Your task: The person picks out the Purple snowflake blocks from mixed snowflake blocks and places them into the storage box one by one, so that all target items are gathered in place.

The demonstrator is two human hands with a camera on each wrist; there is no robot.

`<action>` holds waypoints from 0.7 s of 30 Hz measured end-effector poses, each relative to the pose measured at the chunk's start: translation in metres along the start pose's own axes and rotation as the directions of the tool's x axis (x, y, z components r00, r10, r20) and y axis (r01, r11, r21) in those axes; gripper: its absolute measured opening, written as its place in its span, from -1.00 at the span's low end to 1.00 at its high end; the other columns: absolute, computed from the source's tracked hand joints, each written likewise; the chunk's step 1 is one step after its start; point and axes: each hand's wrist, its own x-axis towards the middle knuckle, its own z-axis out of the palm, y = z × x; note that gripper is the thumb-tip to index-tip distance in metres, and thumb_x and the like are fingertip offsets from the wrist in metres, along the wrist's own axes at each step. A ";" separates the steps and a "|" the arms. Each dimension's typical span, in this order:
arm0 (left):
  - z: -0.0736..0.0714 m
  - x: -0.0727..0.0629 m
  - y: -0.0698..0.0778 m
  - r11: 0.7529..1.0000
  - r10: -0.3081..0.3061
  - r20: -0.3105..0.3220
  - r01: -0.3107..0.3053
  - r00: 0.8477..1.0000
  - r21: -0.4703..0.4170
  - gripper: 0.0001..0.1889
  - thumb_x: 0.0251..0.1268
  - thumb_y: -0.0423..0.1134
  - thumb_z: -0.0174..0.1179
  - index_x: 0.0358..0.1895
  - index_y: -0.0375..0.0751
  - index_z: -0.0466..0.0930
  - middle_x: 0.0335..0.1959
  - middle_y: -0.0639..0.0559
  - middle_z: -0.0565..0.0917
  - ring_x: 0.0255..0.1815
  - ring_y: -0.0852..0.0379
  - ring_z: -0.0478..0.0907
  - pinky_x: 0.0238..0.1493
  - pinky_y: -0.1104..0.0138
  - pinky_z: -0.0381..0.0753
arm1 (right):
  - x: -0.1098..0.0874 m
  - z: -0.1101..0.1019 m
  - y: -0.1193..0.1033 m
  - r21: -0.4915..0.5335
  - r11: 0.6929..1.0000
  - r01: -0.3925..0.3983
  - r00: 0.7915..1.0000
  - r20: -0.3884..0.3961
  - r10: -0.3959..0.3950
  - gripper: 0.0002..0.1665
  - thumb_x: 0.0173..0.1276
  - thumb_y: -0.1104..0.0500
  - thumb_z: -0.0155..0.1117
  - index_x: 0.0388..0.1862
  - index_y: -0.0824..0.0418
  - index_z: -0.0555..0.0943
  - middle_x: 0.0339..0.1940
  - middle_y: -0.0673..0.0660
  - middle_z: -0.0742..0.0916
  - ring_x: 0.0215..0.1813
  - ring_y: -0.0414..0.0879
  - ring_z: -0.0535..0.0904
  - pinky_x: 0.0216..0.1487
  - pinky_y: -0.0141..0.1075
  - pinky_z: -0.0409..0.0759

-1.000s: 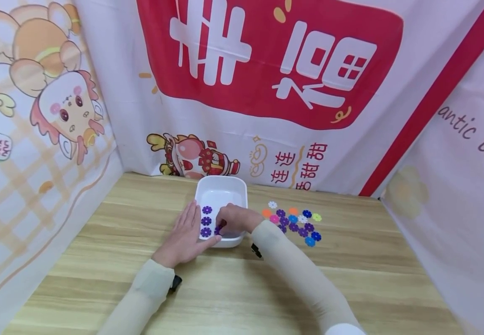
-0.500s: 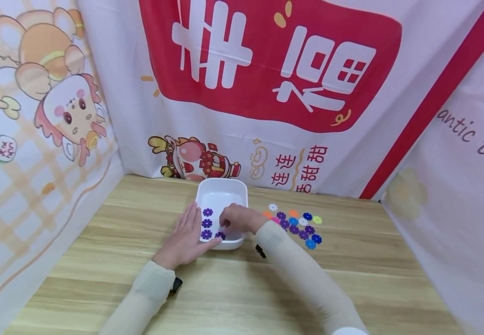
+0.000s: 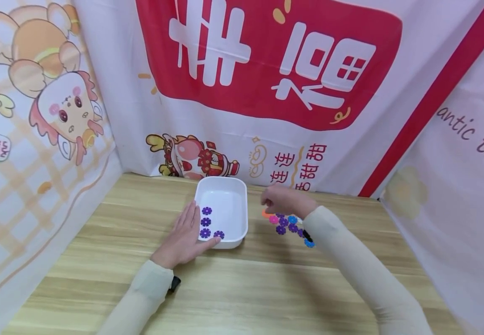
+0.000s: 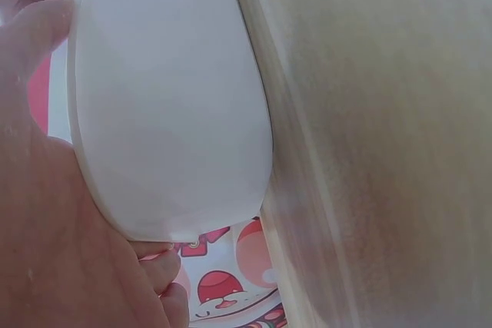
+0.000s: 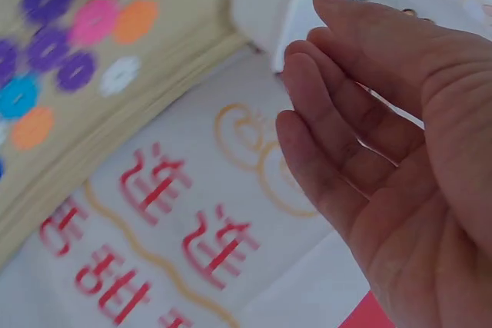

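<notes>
A white rectangular tub (image 3: 229, 204) stands on the table with several purple snowflake discs (image 3: 205, 222) inside, along its left side and near front corner. My left hand (image 3: 183, 235) rests on the tub's left front corner, fingers straight along the side and thumb over the front rim. In the left wrist view the thumb (image 4: 46, 24) touches the rim. My right hand (image 3: 288, 200) hovers right of the tub, above the loose snowflake discs (image 3: 282, 222). Its fingers are loosely bent with nothing between them in the right wrist view. The right forearm partly hides the loose pile.
The loose pile mixes purple, pink, orange, blue and white discs, some shown in the right wrist view, such as a pink disc (image 5: 95, 21). A printed cloth (image 3: 258, 111) hangs close behind the tub. The wooden table (image 3: 225, 288) extends in front.
My right hand has left the tub's inside and moved right, over the loose discs. A purple disc it held now lies in the tub near the left thumb. The left hand stays put.
</notes>
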 end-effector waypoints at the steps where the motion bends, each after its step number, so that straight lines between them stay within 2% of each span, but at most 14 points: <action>1: 0.000 0.000 0.000 1.000 -0.001 0.001 0.001 1.000 -0.002 0.28 0.38 0.53 0.06 0.69 -0.48 -0.26 0.76 -0.37 -0.31 0.79 -0.34 -0.30 0.77 -0.19 -0.17 | -0.006 0.001 0.005 -0.005 1.000 -0.013 1.000 0.003 0.013 -0.84 0.44 0.18 0.47 -0.04 0.08 0.81 -0.25 -0.05 0.77 -0.24 -0.20 0.63 -0.09 -0.32 0.71; 5: 0.001 0.000 0.001 1.000 -0.009 0.001 0.009 1.000 -0.009 0.26 0.40 0.49 0.10 0.69 -0.48 -0.27 0.76 -0.37 -0.31 0.79 -0.33 -0.32 0.77 -0.19 -0.19 | -0.024 0.014 0.024 -0.008 1.000 -0.017 1.000 -0.002 0.017 -0.96 0.42 0.19 0.48 -0.19 0.06 0.80 -0.33 -0.05 0.76 -0.33 -0.21 0.59 -0.19 -0.34 0.69; 8: 0.000 0.001 0.000 1.000 -0.015 0.004 0.015 1.000 -0.006 0.27 0.40 0.50 0.08 0.69 -0.48 -0.28 0.76 -0.36 -0.33 0.80 -0.31 -0.35 0.77 -0.18 -0.20 | -0.031 0.030 0.034 0.009 1.000 -0.025 1.000 0.000 0.025 -0.94 0.40 0.22 0.49 -0.26 0.04 0.78 -0.33 -0.02 0.79 -0.36 -0.20 0.62 -0.20 -0.33 0.70; 13: 0.000 0.001 -0.002 1.000 -0.008 0.009 0.008 1.000 0.002 0.29 0.37 0.57 0.00 0.69 -0.48 -0.28 0.76 -0.35 -0.35 0.80 -0.31 -0.33 0.78 -0.17 -0.21 | -0.031 0.063 0.045 0.061 0.997 -0.036 0.999 0.010 0.036 -0.82 0.37 0.25 0.51 -0.08 0.10 0.80 -0.12 0.06 0.85 -0.12 -0.07 0.75 0.03 -0.18 0.79; 15: 0.000 0.001 -0.002 1.000 -0.010 0.009 0.010 1.000 -0.001 0.30 0.37 0.58 0.00 0.69 -0.48 -0.28 0.76 -0.35 -0.33 0.80 -0.32 -0.32 0.78 -0.18 -0.20 | -0.029 0.075 0.049 0.048 0.999 0.014 1.000 -0.024 -0.013 -0.78 0.35 0.26 0.54 -0.04 0.14 0.80 -0.10 0.08 0.85 -0.08 -0.05 0.76 0.06 -0.16 0.80; 17: 0.001 0.000 -0.002 1.000 -0.015 0.010 0.015 1.000 -0.001 0.29 0.37 0.57 0.01 0.69 -0.47 -0.27 0.77 -0.34 -0.33 0.80 -0.31 -0.32 0.78 -0.18 -0.20 | -0.026 0.087 0.052 -0.002 0.997 0.075 0.995 -0.070 -0.075 -0.80 0.33 0.26 0.55 -0.07 0.18 0.80 -0.15 0.10 0.85 -0.13 -0.06 0.75 -0.01 -0.19 0.80; 21: 0.001 -0.001 -0.002 1.000 -0.016 0.009 0.016 1.000 -0.003 0.27 0.39 0.55 0.02 0.69 -0.47 -0.27 0.77 -0.34 -0.33 0.80 -0.32 -0.32 0.78 -0.17 -0.20 | -0.023 0.102 0.059 -0.125 0.979 0.164 0.970 -0.163 -0.183 -0.82 0.28 0.28 0.59 -0.16 0.20 0.79 -0.21 0.12 0.84 -0.21 -0.12 0.71 -0.12 -0.25 0.78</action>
